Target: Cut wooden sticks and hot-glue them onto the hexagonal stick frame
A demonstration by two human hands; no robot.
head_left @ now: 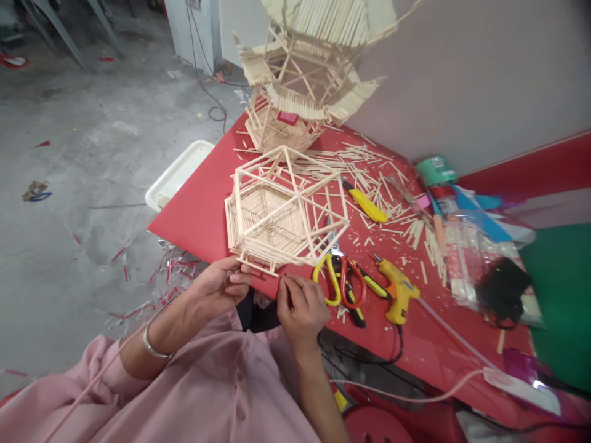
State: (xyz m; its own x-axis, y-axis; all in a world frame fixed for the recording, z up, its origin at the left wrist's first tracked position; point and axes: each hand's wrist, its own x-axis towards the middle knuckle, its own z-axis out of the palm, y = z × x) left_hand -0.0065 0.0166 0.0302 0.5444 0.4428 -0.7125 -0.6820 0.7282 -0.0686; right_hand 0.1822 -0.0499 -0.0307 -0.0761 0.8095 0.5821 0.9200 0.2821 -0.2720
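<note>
A six-sided frame of thin wooden sticks stands on the red table, with a floor of sticks laid in rings inside it. At its near edge a small rail of sticks juts out. My left hand has its fingers around the left end of this rail, palm turned up. Just right of the rail's other end is my right hand, its thumb and fingertips pinched together; what they hold, if anything, is too small to make out.
Behind stands a taller tiered stick structure. Scissors, a yellow glue gun with its cord, a yellow cutter and loose sticks lie to the right on the red table. Plastic packs are farther right.
</note>
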